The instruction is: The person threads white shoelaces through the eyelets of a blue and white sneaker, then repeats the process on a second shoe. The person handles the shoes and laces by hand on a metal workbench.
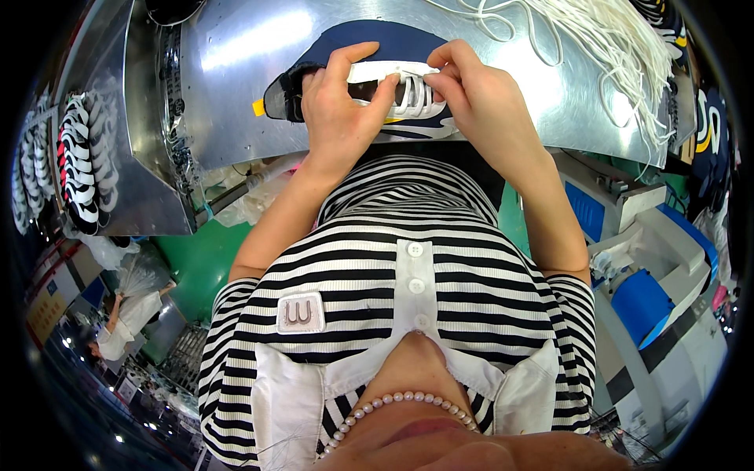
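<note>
A navy shoe upper [393, 39] with a white lacing strip lies on the metal table in front of me, its dark collar toward the left. White shoelace [413, 96] crosses its throat in several rows at the right part of the opening. My left hand [336, 114] is closed on the collar side, thumb at the edge of the lacing strip and index finger over the navy part. With thumb and index finger pinched together, my right hand [483, 94] holds the shoelace by the eyelets. The fingertips partly hide the lace end.
Loose white shoelaces [601, 39] are heaped at the metal table's [251, 51] back right. Rows of shoe uppers [78, 161] hang at left. A grey and blue machine [648, 290] stands to the right. Another person [129, 318] is at the lower left.
</note>
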### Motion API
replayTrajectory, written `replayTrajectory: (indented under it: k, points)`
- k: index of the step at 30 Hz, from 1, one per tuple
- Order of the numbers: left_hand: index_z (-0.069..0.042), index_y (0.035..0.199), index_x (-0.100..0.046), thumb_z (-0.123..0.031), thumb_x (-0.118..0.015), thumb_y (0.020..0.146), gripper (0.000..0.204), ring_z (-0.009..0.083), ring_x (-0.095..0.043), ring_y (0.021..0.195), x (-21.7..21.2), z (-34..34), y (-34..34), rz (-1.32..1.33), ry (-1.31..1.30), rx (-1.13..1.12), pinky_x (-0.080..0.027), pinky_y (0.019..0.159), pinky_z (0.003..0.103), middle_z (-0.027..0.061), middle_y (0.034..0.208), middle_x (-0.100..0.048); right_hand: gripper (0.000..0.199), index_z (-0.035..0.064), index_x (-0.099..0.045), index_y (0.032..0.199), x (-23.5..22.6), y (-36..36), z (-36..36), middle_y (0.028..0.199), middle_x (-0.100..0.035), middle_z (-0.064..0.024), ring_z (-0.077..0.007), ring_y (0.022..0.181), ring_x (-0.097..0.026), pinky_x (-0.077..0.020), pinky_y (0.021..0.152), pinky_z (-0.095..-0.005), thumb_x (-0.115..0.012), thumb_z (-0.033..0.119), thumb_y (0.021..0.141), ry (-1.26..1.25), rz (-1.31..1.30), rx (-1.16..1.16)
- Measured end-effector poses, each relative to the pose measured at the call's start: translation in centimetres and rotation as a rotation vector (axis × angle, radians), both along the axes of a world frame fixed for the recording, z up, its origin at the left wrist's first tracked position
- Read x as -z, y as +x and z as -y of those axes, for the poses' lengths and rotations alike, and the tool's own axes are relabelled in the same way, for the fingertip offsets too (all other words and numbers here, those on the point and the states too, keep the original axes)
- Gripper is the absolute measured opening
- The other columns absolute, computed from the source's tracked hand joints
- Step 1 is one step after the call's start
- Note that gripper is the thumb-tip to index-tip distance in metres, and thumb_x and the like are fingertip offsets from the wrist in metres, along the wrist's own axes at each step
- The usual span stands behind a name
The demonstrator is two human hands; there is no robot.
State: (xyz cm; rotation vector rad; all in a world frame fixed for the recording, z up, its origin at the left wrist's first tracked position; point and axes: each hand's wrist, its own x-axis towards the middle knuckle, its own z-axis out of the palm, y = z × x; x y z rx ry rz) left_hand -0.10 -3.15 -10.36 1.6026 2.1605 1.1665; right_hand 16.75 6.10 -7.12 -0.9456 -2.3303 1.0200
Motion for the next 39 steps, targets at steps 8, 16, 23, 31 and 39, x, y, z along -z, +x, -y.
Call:
replayTrajectory:
  k: [8,16,23,31,39]
  points:
    - [-0.010,0.110,-0.067,-0.019,-0.078,0.077,0.036,0.0274,-0.059,0.075,0.7,0.0,0.0,0.096,0.053,-0.012,-0.044,0.073,0.038,0.0082,0.081,-0.067,0.018,0.0029,-0.054,0.102,0.5,-0.5,-0.1,0.065,-0.063,-0.0130,-0.0298,0.061,-0.065,-0.0479,0.054,-0.0405,-0.062,0.016,0.093,0.037,-0.003,-0.026]
    - [-0.008,0.113,-0.065,-0.009,-0.071,0.080,0.034,0.0289,-0.062,0.077,0.7,0.5,0.5,0.084,0.045,0.110,-0.047,0.073,0.037,0.0126,0.092,-0.069,0.023,-0.0041,-0.046,0.100,2.2,-3.5,1.1,0.066,-0.064,-0.0174,-0.0323,0.064,-0.068,-0.0536,0.054,-0.0404,-0.060,0.009,0.088,0.272,0.191,-0.070]
    - [-0.001,0.124,-0.058,0.001,-0.069,0.087,0.039,0.0096,-0.064,0.088,0.4,-0.2,-0.8,0.454,-0.051,0.128,-0.052,0.079,0.023,0.0081,0.100,-0.069,0.014,0.0016,-0.058,0.097,-1.0,-0.3,-1.5,0.076,-0.069,-0.0126,-0.0300,0.070,-0.069,-0.0510,0.059,-0.0377,-0.058,0.015,0.092,0.081,0.210,-0.059]
    - [-0.001,0.125,-0.055,-0.001,-0.073,0.083,0.046,0.0130,-0.066,0.089,1.2,-2.7,-0.3,0.295,0.009,-0.010,-0.053,0.079,0.023,0.0082,0.102,-0.068,0.027,0.0106,-0.068,0.107,5.9,-2.0,-1.4,0.073,-0.068,-0.0076,-0.0172,0.060,-0.064,-0.0496,0.058,-0.0307,-0.071,0.028,0.086,-0.117,-0.324,0.247]
    - [-0.007,0.123,-0.057,-0.003,-0.074,0.084,0.043,0.0055,-0.055,0.087,-2.4,-2.1,-2.9,0.935,-0.313,0.237,-0.045,0.080,0.021,-0.0013,0.095,-0.060,0.021,0.0121,-0.071,0.102,6.8,-2.8,-1.8,0.072,-0.067,-0.0034,-0.0175,0.058,-0.063,-0.0486,0.055,-0.0273,-0.072,0.010,0.082,-0.158,-0.564,0.384]
